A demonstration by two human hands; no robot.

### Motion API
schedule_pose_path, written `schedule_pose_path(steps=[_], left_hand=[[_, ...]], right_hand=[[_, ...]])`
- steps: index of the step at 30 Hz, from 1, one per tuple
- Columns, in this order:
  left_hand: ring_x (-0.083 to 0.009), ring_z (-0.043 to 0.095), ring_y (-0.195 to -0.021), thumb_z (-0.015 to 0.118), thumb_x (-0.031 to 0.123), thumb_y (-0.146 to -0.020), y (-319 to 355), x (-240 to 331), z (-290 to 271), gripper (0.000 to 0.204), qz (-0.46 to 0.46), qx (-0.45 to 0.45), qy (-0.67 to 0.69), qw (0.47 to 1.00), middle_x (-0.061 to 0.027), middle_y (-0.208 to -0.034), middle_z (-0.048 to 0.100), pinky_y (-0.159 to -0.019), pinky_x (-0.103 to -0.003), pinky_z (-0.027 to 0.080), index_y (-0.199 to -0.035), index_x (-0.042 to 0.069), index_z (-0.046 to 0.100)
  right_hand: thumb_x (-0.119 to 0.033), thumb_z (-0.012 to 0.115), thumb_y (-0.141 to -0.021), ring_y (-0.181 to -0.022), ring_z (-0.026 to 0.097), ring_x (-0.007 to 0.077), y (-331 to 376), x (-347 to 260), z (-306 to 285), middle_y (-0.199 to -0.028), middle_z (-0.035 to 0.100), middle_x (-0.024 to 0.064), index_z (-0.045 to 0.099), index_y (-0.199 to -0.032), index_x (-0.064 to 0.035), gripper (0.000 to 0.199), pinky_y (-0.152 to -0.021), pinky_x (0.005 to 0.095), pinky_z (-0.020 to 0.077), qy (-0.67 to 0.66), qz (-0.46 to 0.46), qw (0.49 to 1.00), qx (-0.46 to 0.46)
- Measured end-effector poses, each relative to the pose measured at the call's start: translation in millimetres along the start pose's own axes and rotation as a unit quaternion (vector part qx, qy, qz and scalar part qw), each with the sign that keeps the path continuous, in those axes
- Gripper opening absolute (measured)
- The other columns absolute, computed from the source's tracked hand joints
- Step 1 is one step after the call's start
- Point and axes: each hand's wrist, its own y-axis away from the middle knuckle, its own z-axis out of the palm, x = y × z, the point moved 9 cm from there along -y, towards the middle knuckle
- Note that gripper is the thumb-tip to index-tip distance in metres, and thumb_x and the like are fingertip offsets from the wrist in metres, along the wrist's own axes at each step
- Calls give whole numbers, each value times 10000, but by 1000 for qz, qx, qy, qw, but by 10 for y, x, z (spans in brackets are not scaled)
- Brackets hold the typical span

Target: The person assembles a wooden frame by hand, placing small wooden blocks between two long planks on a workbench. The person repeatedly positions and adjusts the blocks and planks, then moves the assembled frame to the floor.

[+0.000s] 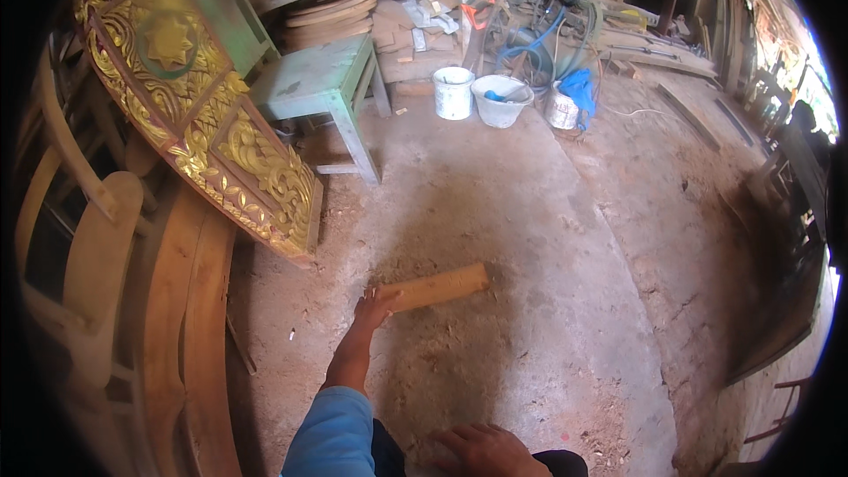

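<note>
My left hand (pixel 375 307) reaches forward and grips the left end of a short, light-brown wooden block (pixel 446 287). The block lies across in front of me, low over the concrete floor (pixel 548 300), its right end tipped slightly away; whether it touches the floor I cannot tell. At the lower edge of the view my right hand (pixel 495 452) rests by my knee, holding nothing, with its fingers stretched out and partly apart. My left sleeve is blue.
At the left leans a gilded carved panel (pixel 212 106) beside curved wooden planks (pixel 168 318) and chair parts (pixel 102 274). Beyond stands a worn green chair (pixel 309 79). Farther back are a white bucket (pixel 453 94), a pale basin (pixel 502 106), a can (pixel 563 106) with a blue bag, and tangled hoses.
</note>
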Motion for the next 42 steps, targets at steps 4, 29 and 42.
schedule_pose_path(steps=[4, 29, 42], left_hand=[[-468, 278, -1459, 703, 288, -913, 31, 47, 83, 726, -45, 5, -31, 998, -185, -1638, 199, -1091, -603, 384, -1513, 482, 342], [-282, 588, -814, 497, 708, -908, 4211, 2487, -2180, 673, -103, -414, 293, 856, -136, -924, 602, -706, -448, 450, -1057, 69, 646], [-235, 673, -781, 518, 610, -955, 2559, 2861, -5419, 573, -33, 32, 411, 910, -108, -818, 701, -737, -413, 517, -1028, 77, 716]], right_hand=[[-349, 647, -915, -1140, 600, 389, -36, -37, 49, -1177, 654, 208, 615, -1265, -71, 448, -997, 484, 471, -10, -26, 1000, 2], [-356, 617, -883, -856, 712, 389, 1693, 210, 583, -949, 728, 192, 710, -1048, -121, 301, -729, 528, 567, -229, 202, 950, -72], [-328, 601, -897, -793, 706, 398, 3385, 1359, -2334, -896, 723, 190, 697, -969, -113, 246, -700, 536, 565, -279, 410, 862, 107]])
